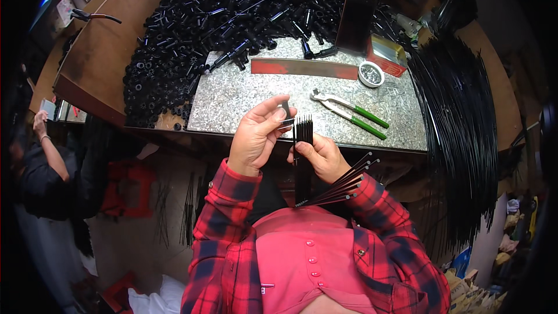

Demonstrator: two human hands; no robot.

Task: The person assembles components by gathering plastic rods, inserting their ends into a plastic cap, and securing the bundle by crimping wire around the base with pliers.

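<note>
My right hand (pixel 321 156) is wrapped round a bundle of thin black rods (pixel 303 180), held upright in front of my chest. Their upper tips stand side by side like a comb just above my fingers. From the bundle's lower end, several rods with round ends (pixel 343 183) fan out past my right wrist. Close on the left, my left hand (pixel 260 134) pinches a small dark flat piece (pixel 286 109) between thumb and fingers, beside the rod tips. Fine detail between the fingertips is too small to make out.
A speckled slab (pixel 224 107) carries green-handled pincers (pixel 354 115), a red-marked metal strip (pixel 302 68), a white dish of small bits (pixel 371 74) and a dark slab (pixel 356 23). Black tubular parts (pixel 232 6) heap behind; long black rods (pixel 459 139) hang right. Another person's arm (pixel 52 148) shows left.
</note>
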